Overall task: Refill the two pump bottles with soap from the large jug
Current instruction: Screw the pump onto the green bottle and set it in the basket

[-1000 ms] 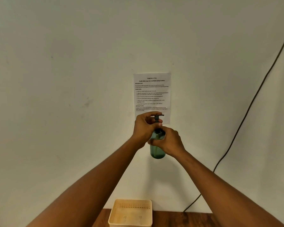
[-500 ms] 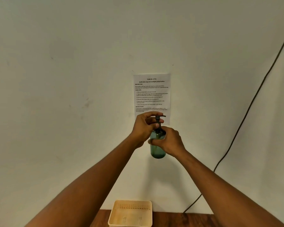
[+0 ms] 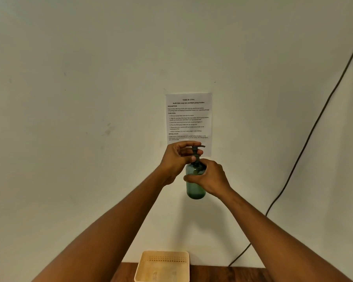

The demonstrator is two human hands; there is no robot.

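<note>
Green pump bottle (image 3: 195, 187) held upright, right hand (image 3: 211, 178) fingers curled round its shoulder; above them, left hand (image 3: 178, 157) fingertips pinching the black pump head (image 3: 196, 151).

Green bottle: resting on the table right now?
No. The green bottle is held up in the air in front of the wall by the right hand, well above the wooden table.

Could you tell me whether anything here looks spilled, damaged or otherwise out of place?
Nothing stands out. The green pump bottle is held upright in the air by the right hand, the left hand grips its pump head, and no soap shows on the beige basket below.
</note>
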